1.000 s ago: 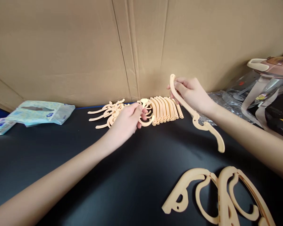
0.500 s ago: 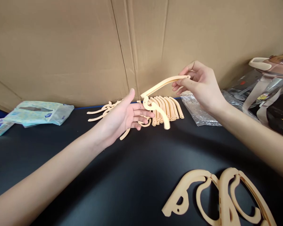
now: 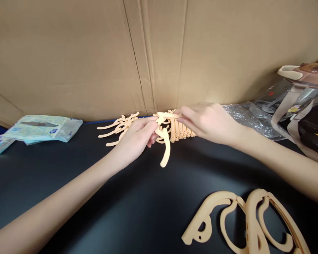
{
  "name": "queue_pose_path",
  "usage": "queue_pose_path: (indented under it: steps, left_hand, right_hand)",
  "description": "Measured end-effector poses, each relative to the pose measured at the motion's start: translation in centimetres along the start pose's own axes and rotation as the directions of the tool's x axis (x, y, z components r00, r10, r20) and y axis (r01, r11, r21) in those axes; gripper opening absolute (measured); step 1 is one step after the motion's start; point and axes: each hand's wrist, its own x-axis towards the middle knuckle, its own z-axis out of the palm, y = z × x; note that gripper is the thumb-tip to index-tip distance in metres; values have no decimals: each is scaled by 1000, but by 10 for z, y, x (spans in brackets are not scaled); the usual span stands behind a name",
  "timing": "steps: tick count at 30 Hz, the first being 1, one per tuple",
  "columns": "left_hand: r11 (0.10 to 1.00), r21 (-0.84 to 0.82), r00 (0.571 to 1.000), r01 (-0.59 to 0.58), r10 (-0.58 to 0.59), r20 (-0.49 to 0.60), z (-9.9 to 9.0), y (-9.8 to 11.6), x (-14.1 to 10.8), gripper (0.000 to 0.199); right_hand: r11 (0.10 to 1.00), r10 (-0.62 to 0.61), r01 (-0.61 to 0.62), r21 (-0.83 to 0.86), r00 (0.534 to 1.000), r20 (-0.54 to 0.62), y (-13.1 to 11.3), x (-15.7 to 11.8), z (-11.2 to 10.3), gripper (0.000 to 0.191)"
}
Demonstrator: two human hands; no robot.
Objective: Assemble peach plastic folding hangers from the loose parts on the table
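Between my hands is a beige plastic folding hanger [image 3: 166, 150], its curved lower arm hanging down over the table. The fingers of my left hand [image 3: 137, 137] are closed on the hanger near its joint, thumb on top. My right hand [image 3: 206, 121] grips the far end of the other, straighter arm [image 3: 168, 115], which reaches leftward to the joint. How the parts fit together there is hidden by my left fingers. Behind my right hand lies a row of loose curved hanger arms [image 3: 180, 131]. Several beige hook-shaped pieces [image 3: 108, 134] lie behind my left hand.
Folded beige hangers [image 3: 254, 218] lie at the front right of the black table [image 3: 137, 211]. A tissue pack [image 3: 45, 127] is at the left. Clear plastic wrap [image 3: 243, 113] and a strapped bottle [image 3: 304, 76] are at the right. A cardboard wall [image 3: 82, 60] rises behind.
My left hand has gone from open fingers to a closed grip on the hanger. My right hand has come down and left with the arm, which now lies nearly level.
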Motion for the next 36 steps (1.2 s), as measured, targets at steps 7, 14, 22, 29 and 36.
queue_pose_path:
  steps: [7, 14, 22, 29, 36]
  left_hand:
    - [996, 77, 995, -41, 34, 92, 8, 0, -9, 26]
    - [977, 205, 998, -61, 65, -10, 18, 14, -20, 27]
    - [864, 478, 979, -161, 199, -31, 0, 10, -17, 30]
    - [686, 713, 957, 146, 84, -277, -71, -15, -3, 34]
    - [528, 842, 937, 112, 225, -266, -46, -21, -44, 30]
  right_hand:
    - [967, -106, 114, -227, 993, 47, -23, -3, -1, 38]
    - [996, 60, -61, 57, 998, 28, -24, -3, 16, 27]
    - [318, 597, -365, 875, 794, 114, 35, 10, 12, 24]
    - [569, 562, -267, 777, 817, -130, 66, -12, 25, 8]
    - [980, 140, -84, 180, 936, -324, 60, -43, 29, 12]
